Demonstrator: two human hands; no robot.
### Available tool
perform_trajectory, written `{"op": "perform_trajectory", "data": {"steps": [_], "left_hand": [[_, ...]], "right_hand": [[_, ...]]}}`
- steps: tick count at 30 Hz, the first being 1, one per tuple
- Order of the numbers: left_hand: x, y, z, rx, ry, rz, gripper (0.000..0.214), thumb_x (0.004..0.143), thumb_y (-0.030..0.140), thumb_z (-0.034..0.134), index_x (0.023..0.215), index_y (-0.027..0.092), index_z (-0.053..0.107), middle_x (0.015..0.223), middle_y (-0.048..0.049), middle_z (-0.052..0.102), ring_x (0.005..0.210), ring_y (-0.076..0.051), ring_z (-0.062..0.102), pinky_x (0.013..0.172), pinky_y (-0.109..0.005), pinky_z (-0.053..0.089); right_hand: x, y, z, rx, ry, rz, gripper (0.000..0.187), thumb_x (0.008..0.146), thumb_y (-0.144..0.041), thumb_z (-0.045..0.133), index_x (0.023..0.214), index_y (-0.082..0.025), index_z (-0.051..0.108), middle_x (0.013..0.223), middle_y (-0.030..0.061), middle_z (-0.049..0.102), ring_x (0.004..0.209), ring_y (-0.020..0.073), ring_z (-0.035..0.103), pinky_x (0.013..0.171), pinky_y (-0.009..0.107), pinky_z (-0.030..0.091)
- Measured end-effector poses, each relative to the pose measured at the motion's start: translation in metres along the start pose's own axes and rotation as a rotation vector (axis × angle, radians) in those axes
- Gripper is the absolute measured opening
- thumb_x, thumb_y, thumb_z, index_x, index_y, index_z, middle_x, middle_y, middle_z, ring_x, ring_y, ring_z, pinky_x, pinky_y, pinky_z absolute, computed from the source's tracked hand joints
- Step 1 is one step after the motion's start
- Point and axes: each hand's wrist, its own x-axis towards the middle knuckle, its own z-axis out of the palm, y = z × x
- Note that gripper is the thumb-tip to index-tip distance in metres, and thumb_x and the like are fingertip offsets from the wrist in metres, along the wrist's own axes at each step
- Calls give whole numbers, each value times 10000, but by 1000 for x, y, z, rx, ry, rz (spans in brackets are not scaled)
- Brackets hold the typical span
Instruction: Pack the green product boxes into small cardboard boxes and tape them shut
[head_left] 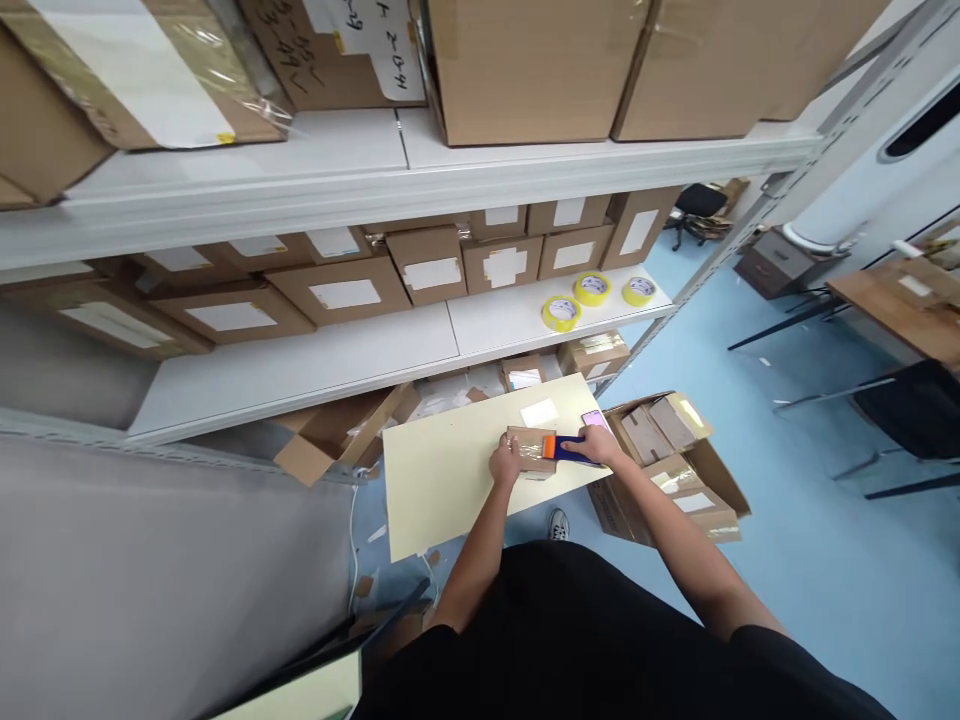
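Note:
A small cardboard box (pixel 531 436) with clear tape over its top lies on the pale yellow board (pixel 435 480). My left hand (pixel 505 462) grips the box at its left end. In my right hand (pixel 598 445) is a scraper (pixel 568 447) with a dark blue handle and an orange end. That orange end lies against the taped top of the box, at its right side. Just beyond the box is a white paper slip (pixel 538 412). Near my right hand, at the board's edge, a phone (pixel 593 420) with a pinkish screen shows partly.
Shelving (pixel 360 345) with labelled cartons stands ahead, and three yellow tape rolls (pixel 562 313) lie on it. A large open carton (pixel 720 475) holding smaller boxes sits on the floor to the right. Another open carton (pixel 307 455) is at left. Desks (pixel 885 305) stand far right.

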Motion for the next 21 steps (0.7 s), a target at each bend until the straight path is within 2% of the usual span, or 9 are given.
{"op": "perform_trajectory", "data": {"steps": [2, 4, 7, 9, 12, 15, 17, 19, 21], "left_hand": [[2, 4, 1, 24, 17, 1, 563, 1062, 559, 372, 1484, 238, 559, 1268, -142, 761, 1168, -323, 704, 983, -392, 503], [5, 4, -2, 31, 20, 9, 547, 1056, 562, 392, 1465, 249, 576, 1260, -131, 766, 1165, -323, 705, 979, -389, 506], [10, -5, -9, 19, 7, 1, 555, 1054, 580, 391, 1459, 251, 582, 1296, -132, 752, 1196, -327, 693, 999, -402, 505], [16, -16, -21, -27, -5, 5, 550, 1057, 585, 390, 1448, 255, 590, 1359, -120, 725, 1249, -309, 671, 1030, -392, 499], [30, -40, -53, -116, 10, -8, 519, 1056, 562, 431, 1445, 258, 591, 1429, -89, 690, 1316, -256, 639, 1068, -339, 487], [40, -62, -93, -90, 135, -86, 545, 1032, 534, 513, 1473, 218, 568, 1449, -125, 670, 1340, -271, 626, 1083, -348, 486], [42, -72, -113, -102, 205, -61, 504, 1042, 513, 495, 1437, 218, 604, 1437, -123, 678, 1337, -267, 628, 1094, -347, 481], [41, -79, -123, -151, 176, 7, 465, 1057, 513, 455, 1374, 241, 657, 1409, -96, 701, 1318, -253, 640, 1101, -336, 475], [38, -86, -123, -179, 93, 29, 475, 1052, 527, 461, 1380, 248, 662, 1422, -90, 695, 1328, -262, 635, 1116, -344, 464]], "right_hand": [[-10, 36, -1, 12, 24, 57, 596, 845, -770, 687, 893, -185, 787, 953, 139, 797, 880, 268, 739, 657, 282, 433], [-14, 57, 1, 11, 27, 93, 588, 849, -762, 688, 896, -183, 781, 963, 142, 794, 870, 269, 734, 638, 283, 420], [-10, 55, 10, 4, 14, 98, 552, 878, -725, 676, 883, -182, 777, 954, 132, 792, 854, 252, 725, 626, 276, 400], [-2, 36, 20, 22, 8, 74, 546, 902, -714, 648, 860, -184, 773, 907, 111, 789, 827, 233, 718, 619, 268, 385], [11, -7, 35, 89, 21, -5, 579, 934, -733, 581, 855, -190, 765, 848, 77, 784, 786, 208, 709, 613, 257, 373], [22, -55, 49, 132, 32, -95, 599, 954, -744, 539, 875, -195, 764, 866, 67, 793, 794, 198, 715, 622, 248, 384], [29, -87, 56, 133, 8, -129, 601, 965, -745, 525, 912, -199, 769, 911, 71, 805, 829, 199, 728, 633, 240, 400], [36, -118, 62, 111, -24, -158, 598, 970, -744, 522, 975, -203, 777, 984, 83, 815, 886, 207, 740, 651, 236, 421], [43, -146, 65, 67, -51, -192, 608, 967, -749, 524, 1038, -202, 781, 1061, 103, 814, 949, 222, 747, 675, 238, 447]]}}
